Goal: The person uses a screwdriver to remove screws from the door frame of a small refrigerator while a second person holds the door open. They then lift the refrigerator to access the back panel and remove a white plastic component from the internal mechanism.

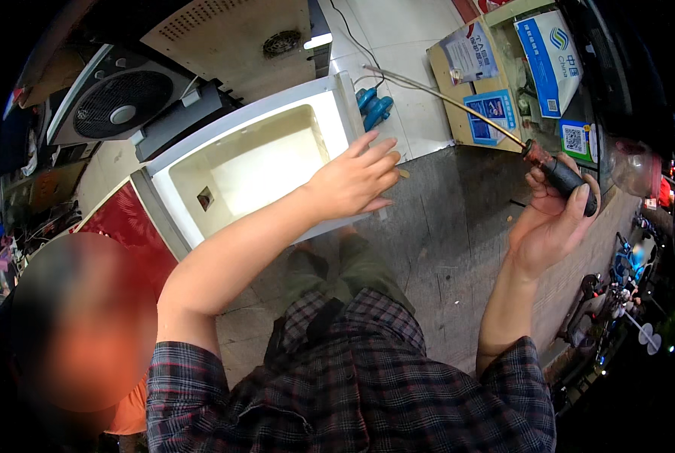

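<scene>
My right hand (545, 215) is wrapped round the dark handle of a long screwdriver (482, 118). Its thin metal shaft slants up and to the left, with the tip over the pale floor. My left hand (356, 177) holds nothing; its fingers are apart and slightly bent. It is over the right edge of a white open box-shaped housing (209, 141) with a cream-coloured inside. A small square opening (205, 198) shows in the housing's inner wall. Whether my left hand touches the edge I cannot tell.
A blue power tool (375, 108) lies on the tiles beyond the housing, near a black cord (356, 30). At the left stands a grey unit with a round fan grille (122, 102). A glass-topped counter (526, 90) bears printed cards. Close on my left is another person (88, 325).
</scene>
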